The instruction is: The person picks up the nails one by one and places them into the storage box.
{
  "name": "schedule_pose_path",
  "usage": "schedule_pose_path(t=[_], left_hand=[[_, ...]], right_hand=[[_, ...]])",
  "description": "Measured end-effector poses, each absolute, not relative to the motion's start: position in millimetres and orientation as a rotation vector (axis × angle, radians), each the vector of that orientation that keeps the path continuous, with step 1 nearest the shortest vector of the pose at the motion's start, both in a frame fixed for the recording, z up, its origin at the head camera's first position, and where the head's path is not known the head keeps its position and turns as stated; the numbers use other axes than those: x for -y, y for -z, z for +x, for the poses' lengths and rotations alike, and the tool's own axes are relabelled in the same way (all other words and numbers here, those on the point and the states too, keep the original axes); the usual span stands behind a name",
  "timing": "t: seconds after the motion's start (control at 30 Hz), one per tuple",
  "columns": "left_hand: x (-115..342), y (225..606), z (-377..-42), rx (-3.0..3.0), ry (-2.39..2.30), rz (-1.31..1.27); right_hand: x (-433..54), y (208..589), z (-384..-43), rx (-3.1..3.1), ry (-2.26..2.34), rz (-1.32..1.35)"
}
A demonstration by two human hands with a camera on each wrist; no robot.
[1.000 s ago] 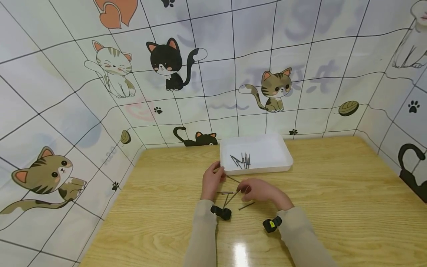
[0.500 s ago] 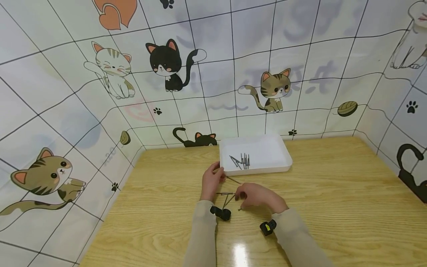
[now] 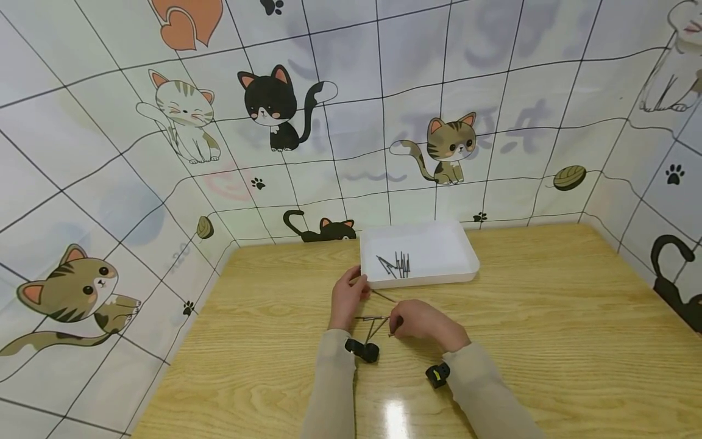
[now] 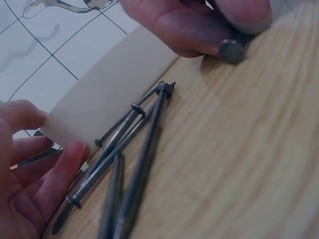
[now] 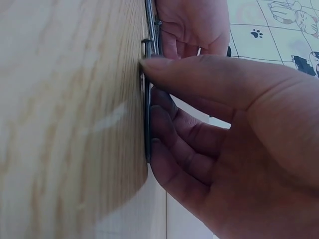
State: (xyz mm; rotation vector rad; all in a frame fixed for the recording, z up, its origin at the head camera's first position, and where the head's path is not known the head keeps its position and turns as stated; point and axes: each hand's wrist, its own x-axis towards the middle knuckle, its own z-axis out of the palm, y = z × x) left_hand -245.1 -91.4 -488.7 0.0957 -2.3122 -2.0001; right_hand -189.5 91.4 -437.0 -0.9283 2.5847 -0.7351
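My left hand (image 3: 345, 303) holds the front left corner of a white tray (image 3: 439, 280), thumb and fingers on either side of the corner in the left wrist view. My right hand (image 3: 422, 320) is low over the table, just in front of the tray, pinching a steel nail (image 4: 232, 51) between thumb and fingers; its round head sticks out toward the left wrist camera. Between the two hands several loose nails (image 4: 142, 159) lie crossed on the tabletop, some close along the tray's front wall. More nails (image 3: 404, 266) rest inside the tray at its left front.
The light wood table (image 3: 548, 317) carries the tray near its back edge. A white wall covering (image 3: 362, 122) with printed cats and grid lines rises behind and at both sides. Black wrist cameras (image 3: 364, 350) sit on both wrists.
My right hand has shifted slightly left and closed on the nail that lay apart, nearest it. The left hand stays at the tray corner, and the nails in the tray have not moved.
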Motion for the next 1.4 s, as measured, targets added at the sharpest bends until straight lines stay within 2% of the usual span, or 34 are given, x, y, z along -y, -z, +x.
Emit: schedule_pose_path(t=[0.2, 0.6, 1.4], left_hand=[[92, 489, -245, 2.315, 1.996, 0.088], [92, 493, -247, 2.294, 1.993, 0.067], [92, 491, -245, 2.307, 2.019, 0.062]], right_hand=[[-90, 434, -187, -2.636, 0.721, -0.822], [-93, 434, -189, -2.649, 0.728, -0.807], [-107, 441, -199, -2.548, 1.087, -0.550]])
